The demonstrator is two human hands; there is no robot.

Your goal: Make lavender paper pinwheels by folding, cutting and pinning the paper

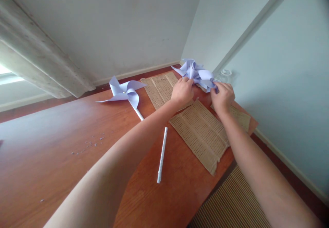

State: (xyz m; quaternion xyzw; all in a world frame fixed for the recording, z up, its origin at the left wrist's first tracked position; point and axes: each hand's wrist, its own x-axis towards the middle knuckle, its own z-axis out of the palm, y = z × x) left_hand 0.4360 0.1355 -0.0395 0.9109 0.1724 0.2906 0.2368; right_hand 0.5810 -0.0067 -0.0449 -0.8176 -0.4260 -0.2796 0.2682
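Note:
Both hands reach to the far right of the wooden table, at a group of overlapping lilac paper pinwheels (191, 70). My left hand (183, 90) is closed at the near left edge of the paper, its fingertips partly hidden. Pinched between the thumb and fingers of my right hand (223, 94) is a folded paper blade on the right side. Where one pinwheel ends and another begins is hard to make out. Apart from these, a single lilac pinwheel (124, 92) on a white stick lies left of my left hand.
A loose white paper stick (162, 155) lies between my forearms. Perforated cardboard pieces (199, 128) cover part of the table (84, 173). Small paper scraps (95, 142) are scattered at left. Walls meet behind the table; a curtain (38, 50) hangs at left.

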